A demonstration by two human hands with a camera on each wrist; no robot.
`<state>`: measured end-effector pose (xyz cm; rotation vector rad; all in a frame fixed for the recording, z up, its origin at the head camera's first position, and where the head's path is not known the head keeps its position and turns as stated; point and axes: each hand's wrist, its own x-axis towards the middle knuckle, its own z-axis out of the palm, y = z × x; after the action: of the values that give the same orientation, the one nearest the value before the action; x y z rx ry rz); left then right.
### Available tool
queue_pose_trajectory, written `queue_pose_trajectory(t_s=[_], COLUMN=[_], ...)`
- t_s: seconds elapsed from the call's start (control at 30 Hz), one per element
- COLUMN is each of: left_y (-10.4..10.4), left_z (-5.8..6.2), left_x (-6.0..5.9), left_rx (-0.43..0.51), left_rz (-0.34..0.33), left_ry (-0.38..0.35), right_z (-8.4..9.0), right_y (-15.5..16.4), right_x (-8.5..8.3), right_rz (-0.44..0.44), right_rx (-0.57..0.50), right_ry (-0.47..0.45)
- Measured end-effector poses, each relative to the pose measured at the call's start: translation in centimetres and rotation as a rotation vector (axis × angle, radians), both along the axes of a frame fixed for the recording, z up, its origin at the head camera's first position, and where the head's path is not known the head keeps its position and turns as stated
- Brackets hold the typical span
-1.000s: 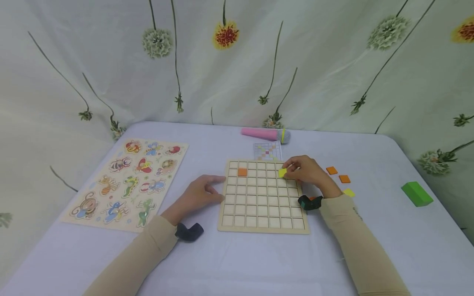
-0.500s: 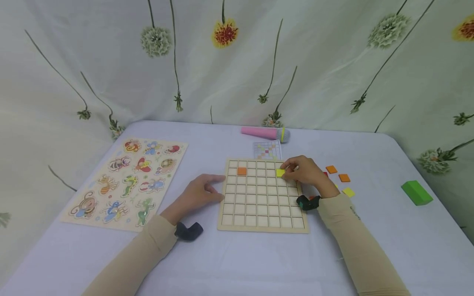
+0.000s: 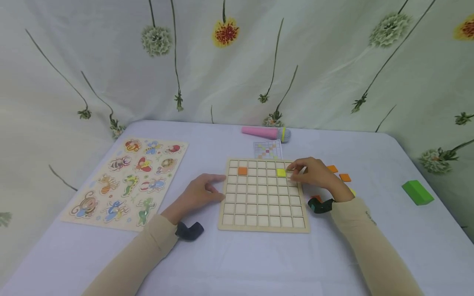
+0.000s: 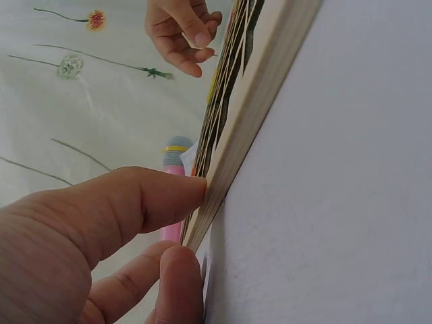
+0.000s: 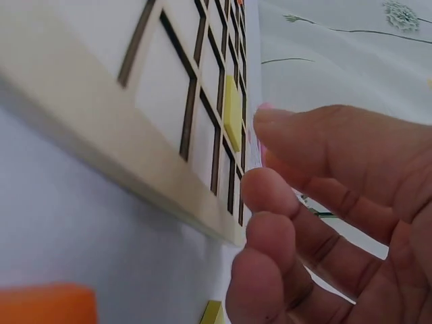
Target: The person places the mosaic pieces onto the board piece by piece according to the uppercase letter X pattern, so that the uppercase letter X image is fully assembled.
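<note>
A pale curtain [image 3: 318,70] printed with long-stemmed flowers in grey-green, yellow and red is hanging as a backdrop behind the table [image 3: 237,263] and wrapping round on both sides. The table is wearing a plain white cloth with a few soft creases, and its far right corner is looking rounded. Soft, even light is falling across everything, casting only faint shadows.

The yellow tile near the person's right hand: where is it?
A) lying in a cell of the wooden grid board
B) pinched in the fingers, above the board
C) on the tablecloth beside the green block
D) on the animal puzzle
A: the yellow tile lies flat in a cell of the grid board, in its second row, with the right hand just beside it, not holding it.
</note>
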<state>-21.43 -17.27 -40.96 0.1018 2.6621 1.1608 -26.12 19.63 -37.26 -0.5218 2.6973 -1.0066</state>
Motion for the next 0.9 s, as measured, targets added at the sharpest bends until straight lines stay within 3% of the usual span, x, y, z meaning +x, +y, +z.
queue_pose_trajectory(t_s=[0.4,0.63,0.9], left_y=[-0.2,-0.1,-0.1], left_z=[-0.2,-0.1,0.0], left_x=[-0.1,0.0,0.0], left_rx=[0.003,0.002,0.006], left_rz=[-0.005,-0.007,-0.006], left_ry=[-0.006,0.0,-0.006], right_z=[-0.1,-0.3,-1.0], right_y=[3.7,5.6,7.8], right_x=[2.0,3.6,3.9], right_rz=[0.077,0.086,0.128], right_rx=[-0.022,-0.031,-0.057], right_ry=[0.0,-0.049,-0.12])
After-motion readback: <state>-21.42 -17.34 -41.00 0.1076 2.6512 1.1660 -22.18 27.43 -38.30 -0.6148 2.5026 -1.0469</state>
